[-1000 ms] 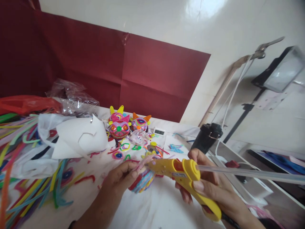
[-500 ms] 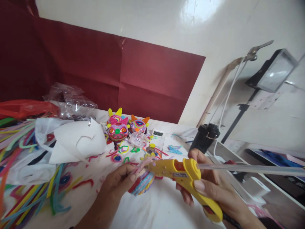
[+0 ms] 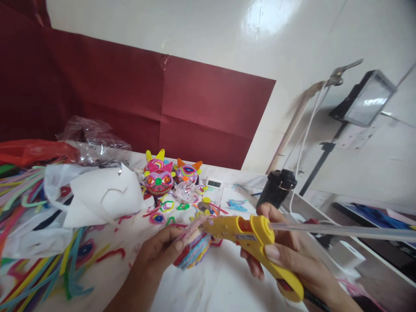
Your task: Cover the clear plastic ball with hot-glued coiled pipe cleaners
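Down at the near edge of the bench (image 3: 221,286), the right hand (image 3: 292,255) has its grip wrapped tight round the handle of a yellow glue gun (image 3: 250,238), with the thumb laid along the back of the body and the other fingers curled underneath. A long clear glue stick (image 3: 341,231) juts out of the rear of the gun and runs off toward the right edge of the view. The nozzle points left and meets the top of a small striped ball (image 3: 195,250), wound from red, blue, yellow and pink strands. The left hand (image 3: 159,253) holds that ball just above the white bench top, its grip narrow, thumb and fingertips pinched against the ball's left side. Farther back on the bench stand two finished ornaments (image 3: 159,178) with bright spiral faces and pointed ears, close beside each other, and small coloured loops and scraps lie scattered in front of them. A small white digital timer (image 3: 213,183) sits just to the right of the ornaments. To the left lies a heap of coloured fuzzy wires (image 3: 39,264), partly covered by a white sheet of cut paper (image 3: 104,197), with a crumpled clear plastic bag (image 3: 94,141) behind it. A black cylinder-shaped object (image 3: 276,190) stands near the right hand, beyond the gun. A dark red paper backdrop (image 3: 130,104) covers the wall behind the bench.
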### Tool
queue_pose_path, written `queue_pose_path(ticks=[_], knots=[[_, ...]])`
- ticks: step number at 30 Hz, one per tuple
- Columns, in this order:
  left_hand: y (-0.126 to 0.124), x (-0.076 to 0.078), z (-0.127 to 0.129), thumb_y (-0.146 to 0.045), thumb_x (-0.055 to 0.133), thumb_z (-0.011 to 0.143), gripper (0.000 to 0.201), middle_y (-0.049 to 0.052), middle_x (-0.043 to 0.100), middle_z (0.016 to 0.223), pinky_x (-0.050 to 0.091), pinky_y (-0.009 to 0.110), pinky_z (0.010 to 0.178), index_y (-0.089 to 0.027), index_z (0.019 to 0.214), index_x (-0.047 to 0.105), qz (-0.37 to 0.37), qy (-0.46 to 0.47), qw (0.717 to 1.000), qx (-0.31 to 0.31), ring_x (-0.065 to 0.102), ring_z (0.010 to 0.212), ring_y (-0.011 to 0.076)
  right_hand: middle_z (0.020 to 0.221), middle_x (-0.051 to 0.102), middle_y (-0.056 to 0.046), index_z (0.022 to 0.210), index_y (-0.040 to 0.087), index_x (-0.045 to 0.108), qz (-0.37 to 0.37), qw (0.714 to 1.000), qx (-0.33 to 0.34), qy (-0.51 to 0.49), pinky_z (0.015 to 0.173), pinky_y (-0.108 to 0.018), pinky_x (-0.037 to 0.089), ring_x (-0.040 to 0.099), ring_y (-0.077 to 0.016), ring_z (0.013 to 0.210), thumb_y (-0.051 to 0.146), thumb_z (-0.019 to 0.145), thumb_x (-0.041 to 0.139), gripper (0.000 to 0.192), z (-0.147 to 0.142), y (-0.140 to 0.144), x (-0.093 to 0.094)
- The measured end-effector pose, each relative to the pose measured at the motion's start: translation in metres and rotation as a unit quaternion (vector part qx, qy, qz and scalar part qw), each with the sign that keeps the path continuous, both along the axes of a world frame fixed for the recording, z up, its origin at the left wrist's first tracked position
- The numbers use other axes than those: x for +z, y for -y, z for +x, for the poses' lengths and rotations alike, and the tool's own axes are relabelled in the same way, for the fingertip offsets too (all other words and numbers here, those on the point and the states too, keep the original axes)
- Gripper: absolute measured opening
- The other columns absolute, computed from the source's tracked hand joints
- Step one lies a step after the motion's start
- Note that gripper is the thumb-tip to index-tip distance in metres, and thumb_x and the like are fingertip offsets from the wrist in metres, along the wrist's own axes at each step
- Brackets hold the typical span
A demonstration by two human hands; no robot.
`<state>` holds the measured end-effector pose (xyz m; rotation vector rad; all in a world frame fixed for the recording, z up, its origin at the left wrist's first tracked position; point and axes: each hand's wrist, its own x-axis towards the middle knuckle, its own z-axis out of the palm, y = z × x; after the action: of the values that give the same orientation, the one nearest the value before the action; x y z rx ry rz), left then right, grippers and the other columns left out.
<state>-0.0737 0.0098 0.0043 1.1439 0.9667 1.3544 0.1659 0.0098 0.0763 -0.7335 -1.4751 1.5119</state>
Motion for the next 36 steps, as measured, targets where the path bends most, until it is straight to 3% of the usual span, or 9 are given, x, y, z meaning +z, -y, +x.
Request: queue_pose_path(ticks=[11, 19, 28, 36], knots=[[0.0016, 0.003, -0.0006, -0.039, 0.072, 0.072, 0.022, 0.002, 0.063, 0.067, 0.04, 0.03, 0.063, -0.018, 0.073, 0.069, -0.007, 0.014, 1.0, 0.006, 0.055, 0.066, 0.0185, 0.069, 0.067, 0.0, 0.091, 0.026, 0.032, -0.021, 1.0, -0.019, 0.013, 0.051, -0.024, 0.046, 0.064, -0.0156, 0.055, 0.041, 0.068, 0.078, 0.054, -0.0004, 0.0039, 0.007], [0.0027, 0.0042, 0.0007, -0.039, 0.069, 0.074, 0.02, 0.001, 0.063, 0.07, 0.039, 0.03, 0.065, -0.019, 0.073, 0.067, -0.013, 0.011, 1.0, -0.003, 0.054, 0.068, 0.0186, 0.073, 0.071, -0.003, 0.089, 0.026, 0.03, 0.011, 1.0, -0.005, 0.017, 0.05, -0.025, 0.045, 0.064, -0.0165, 0.055, 0.039, 0.072, 0.075, 0.05, 0.0019, 0.0025, 0.004], [0.0015, -0.0009, -0.0012, -0.039, 0.068, 0.076, 0.02, 0.001, 0.063, 0.07, 0.038, 0.029, 0.066, -0.018, 0.075, 0.067, -0.007, 0.002, 1.0, -0.017, 0.053, 0.069, 0.0179, 0.074, 0.07, -0.003, 0.093, 0.026, 0.031, -0.01, 1.0, -0.002, 0.005, 0.051, -0.024, 0.046, 0.066, -0.0169, 0.057, 0.037, 0.072, 0.075, 0.05, 0.0021, 0.0069, 0.001], [0.003, 0.0062, 0.0016, -0.038, 0.071, 0.073, 0.019, 0.002, 0.065, 0.07, 0.039, 0.029, 0.065, -0.018, 0.073, 0.07, -0.003, 0.023, 1.0, -0.012, 0.054, 0.068, 0.0181, 0.07, 0.069, -0.001, 0.089, 0.026, 0.032, -0.006, 1.0, -0.019, 0.005, 0.05, -0.024, 0.046, 0.065, -0.017, 0.055, 0.037, 0.07, 0.077, 0.05, 0.0013, 0.0061, 0.005]])
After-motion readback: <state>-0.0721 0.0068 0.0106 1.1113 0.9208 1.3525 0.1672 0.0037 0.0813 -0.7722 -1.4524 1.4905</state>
